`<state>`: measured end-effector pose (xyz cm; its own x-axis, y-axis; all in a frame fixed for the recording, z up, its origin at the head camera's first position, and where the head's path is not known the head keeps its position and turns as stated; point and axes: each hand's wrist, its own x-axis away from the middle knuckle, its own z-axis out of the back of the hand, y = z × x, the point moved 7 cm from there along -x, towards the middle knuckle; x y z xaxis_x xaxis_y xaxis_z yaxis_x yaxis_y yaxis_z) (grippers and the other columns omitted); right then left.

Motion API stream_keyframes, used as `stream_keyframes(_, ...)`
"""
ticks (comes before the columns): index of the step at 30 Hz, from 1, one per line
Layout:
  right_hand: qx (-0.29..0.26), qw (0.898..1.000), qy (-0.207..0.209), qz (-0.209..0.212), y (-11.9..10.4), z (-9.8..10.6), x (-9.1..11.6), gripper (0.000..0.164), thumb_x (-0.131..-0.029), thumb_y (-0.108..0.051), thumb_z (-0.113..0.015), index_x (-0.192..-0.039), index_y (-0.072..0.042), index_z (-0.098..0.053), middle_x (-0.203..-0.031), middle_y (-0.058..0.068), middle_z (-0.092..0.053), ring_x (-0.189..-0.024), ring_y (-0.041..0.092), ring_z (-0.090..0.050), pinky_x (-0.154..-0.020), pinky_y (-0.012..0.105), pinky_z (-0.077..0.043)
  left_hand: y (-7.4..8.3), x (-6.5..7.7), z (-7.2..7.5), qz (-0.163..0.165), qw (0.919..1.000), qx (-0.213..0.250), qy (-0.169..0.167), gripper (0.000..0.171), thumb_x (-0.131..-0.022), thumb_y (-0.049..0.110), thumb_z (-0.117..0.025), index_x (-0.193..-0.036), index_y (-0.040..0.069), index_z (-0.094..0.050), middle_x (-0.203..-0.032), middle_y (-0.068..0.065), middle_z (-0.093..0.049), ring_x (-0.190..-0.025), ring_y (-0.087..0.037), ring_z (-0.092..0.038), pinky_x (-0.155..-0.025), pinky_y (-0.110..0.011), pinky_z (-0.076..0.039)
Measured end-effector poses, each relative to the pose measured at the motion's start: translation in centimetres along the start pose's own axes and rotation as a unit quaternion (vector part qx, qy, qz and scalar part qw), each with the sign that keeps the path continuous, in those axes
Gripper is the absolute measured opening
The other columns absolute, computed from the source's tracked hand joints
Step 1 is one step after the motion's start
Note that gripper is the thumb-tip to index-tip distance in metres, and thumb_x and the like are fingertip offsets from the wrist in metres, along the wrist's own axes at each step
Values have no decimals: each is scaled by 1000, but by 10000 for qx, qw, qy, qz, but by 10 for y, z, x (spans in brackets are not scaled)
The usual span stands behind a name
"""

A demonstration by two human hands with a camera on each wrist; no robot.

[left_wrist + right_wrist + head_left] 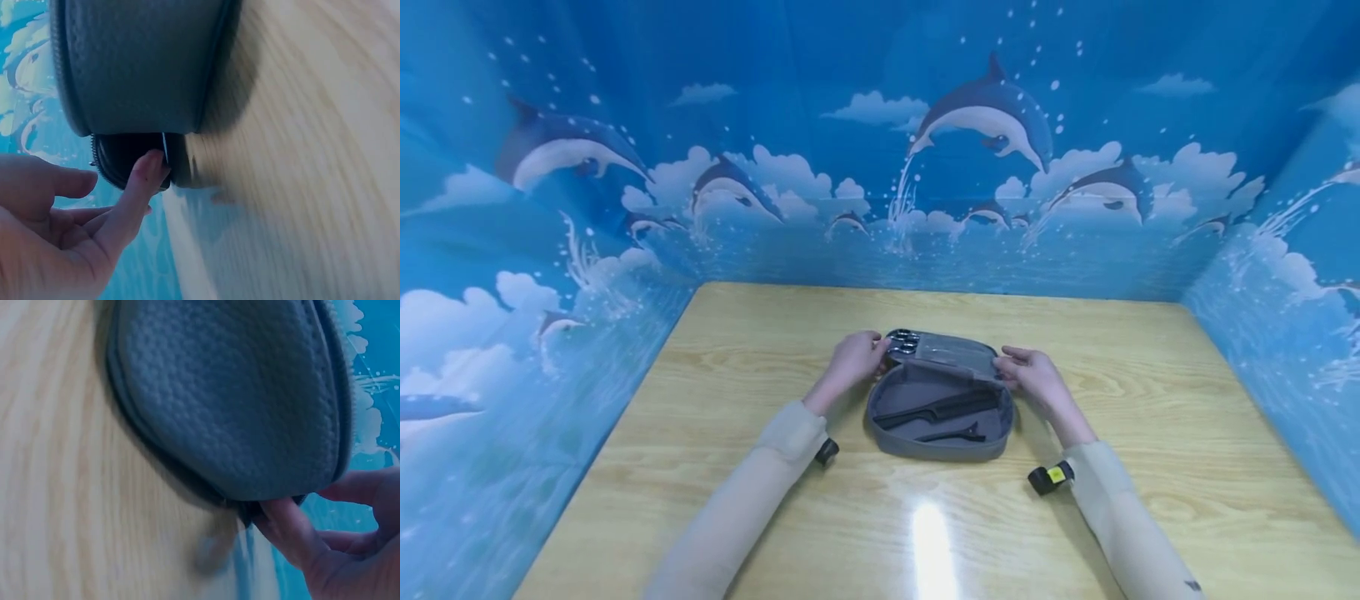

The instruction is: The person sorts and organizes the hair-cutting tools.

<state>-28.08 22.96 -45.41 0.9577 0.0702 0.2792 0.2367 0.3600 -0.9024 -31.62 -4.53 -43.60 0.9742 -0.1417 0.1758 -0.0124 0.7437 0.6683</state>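
Note:
A grey zippered case (936,450) lies unzipped on the table, its lid (958,354) folded back toward the far side. Inside the case are a black comb (940,408) and a black hair clip (955,434). Scissors with shiny finger rings (902,341) sit at the left of the lid, beside a clear pocket. My left hand (856,357) is at the lid's left corner; in the left wrist view a fingertip touches the lid and the thumb stands apart. My right hand (1033,375) pinches the lid's right edge, its fingertips partly hidden behind the case in the right wrist view.
The case stands on a light wood-grain table (760,350). A blue backdrop (820,83) printed with dolphins rises along the back and both sides. Black wrist cameras (1049,477) are worn at both cuffs. A bright light reflection shows near the front.

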Motion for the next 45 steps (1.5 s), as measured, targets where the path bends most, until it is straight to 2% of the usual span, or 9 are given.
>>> stream_keyframes(5, -638, 9969, -118, -437, 9, -1, -8, 64, -105, -26, -57, -154, 7, -31, -120, 17, -66, -80, -2, -62, -75, 16, -56, -3, -10, -5, 229, 9994, 184, -202, 42, -109, 26, -47, -139, -2, -57, -93, -12, -72, -74, -17, -69, -74, -29, -57)
stream_keyframes(8, -1221, 9897, -196, -728, 15, -2, -14, 64, -105, -29, -58, -154, 4, -34, -89, -7, -60, -63, -4, -51, -64, 13, -51, -6, -14, -8, 264, 9964, 687, -423, 42, -109, 23, -48, -138, -5, -56, -101, -17, -72, -73, -16, -68, -74, -29, -59)
stream_keyframes(13, -1574, 9837, -231, -835, 19, -3, -22, 64, -104, -30, -61, -153, 4, -37, -62, -14, -42, -48, -1, -35, -48, 14, -38, -13, -21, -13, 473, 9721, 2131, -857, 40, -108, 16, -51, -136, -12, -54, -107, -25, -70, -68, -11, -63, -72, -26, -61)
stream_keyframes(18, -1564, 9844, -189, -782, 18, -5, -26, 65, -103, -31, -61, -153, 4, -37, -55, -12, -41, -40, 1, -32, -39, 15, -33, -13, -24, -18, 644, 9533, 2764, -1034, 42, -105, 10, -54, -138, -15, -49, -116, -30, -66, -61, -8, -61, -67, -20, -59)
stream_keyframes(23, -1628, 9841, 28, -708, 11, -1, -30, 69, -102, -24, -63, -157, -1, -30, -64, -11, -54, -45, 1, -42, -45, 15, -40, -10, -27, -16, 675, 9453, 3078, -848, 51, -105, 10, -55, -149, -11, -38, -131, -30, -57, -60, -9, -64, -74, -25, -61)
stream_keyframes(28, -1676, 9847, 290, -380, -8, 4, -34, 71, -102, -18, -63, -159, -3, -23, -99, -3, -65, -67, 1, -66, -63, 18, -56, 0, -32, -8, 327, 9475, 3131, -562, 58, -102, 13, -63, -150, -6, -38, -127, -31, -61, -81, -26, -71, -85, -39, -61)
stream_keyframes(35, -1632, 9851, 534, -42, -26, 10, -38, 68, -104, -12, -58, -161, -8, -22, -149, 19, -46, -75, 0, -67, -72, 20, -57, 11, -36, 1, -255, 9494, 3108, -380, 79, -88, -2, -76, -154, -2, -33, -133, -31, -58, -111, -39, -66, -85, -35, -60)
stream_keyframes(41, -1454, 9851, 817, 413, -37, 9, -35, 66, -102, -8, -61, -159, -6, -29, -131, 11, -57, -76, -1, -64, -72, 19, -57, 8, -36, 8, -417, 9592, 2792, 142, 80, -83, 0, -81, -151, 0, -39, -133, -29, -60, -108, -37, -68, -80, -32, -61)
stream_keyframes(45, -1149, 9856, 1106, 569, -42, 12, -32, 65, -102, -21, -64, -156, -4, -33, -123, 8, -61, -81, 0, -64, -72, 20, -57, 6, -35, 11, -563, 9607, 2701, 315, 79, -81, 2, -83, -149, 0, -43, -130, -28, -62, -105, -37, -69, -78, -31, -61)
